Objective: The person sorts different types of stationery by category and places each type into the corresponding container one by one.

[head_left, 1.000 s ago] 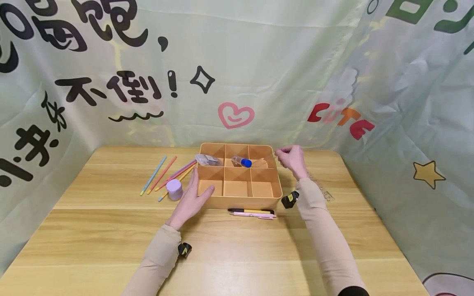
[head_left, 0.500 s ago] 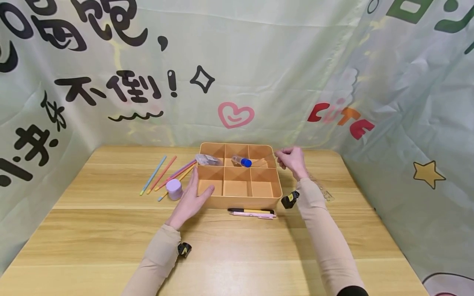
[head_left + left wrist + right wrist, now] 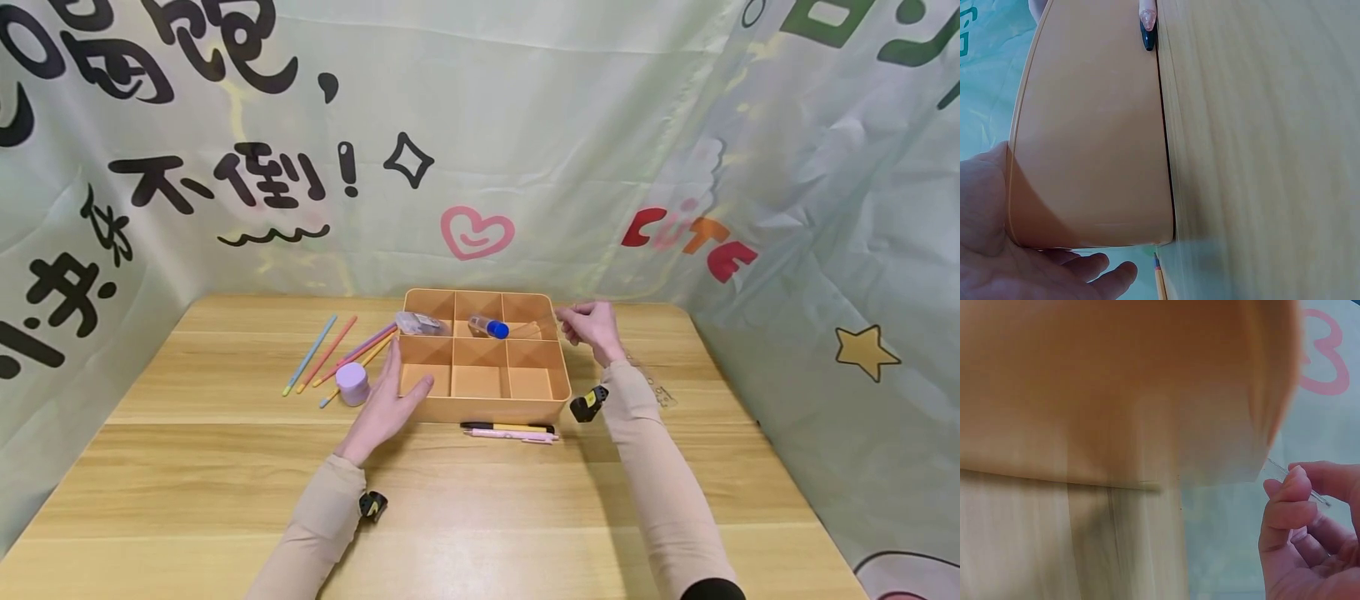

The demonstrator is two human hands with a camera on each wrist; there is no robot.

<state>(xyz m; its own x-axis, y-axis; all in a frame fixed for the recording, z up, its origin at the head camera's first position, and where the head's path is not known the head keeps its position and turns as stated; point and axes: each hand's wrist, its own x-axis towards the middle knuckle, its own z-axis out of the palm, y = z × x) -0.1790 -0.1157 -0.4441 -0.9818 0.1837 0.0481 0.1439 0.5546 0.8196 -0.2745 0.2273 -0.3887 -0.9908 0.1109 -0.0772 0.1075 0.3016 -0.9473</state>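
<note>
My left hand rests against the left side of the orange divided storage box, fingers straight and thumb spread near its front left corner. In the left wrist view, the fingers reach round the corner of the box. At the box's back right corner, my right hand pinches a thin clear plastic ruler between thumb and fingertips; most of it is hidden. A blue-capped clear tube leans in the back middle compartment. A clear plastic packet lies across the back left one.
Left of the box lie several coloured pencils and a lilac round container. A pink pen and a yellow-black pen lie along its front. A clear marked plastic piece lies beside the right forearm. A printed cloth hangs behind.
My right hand has sunk slightly beside the box's back right corner, still pinching the ruler. The left hand and the box have stayed in place.
</note>
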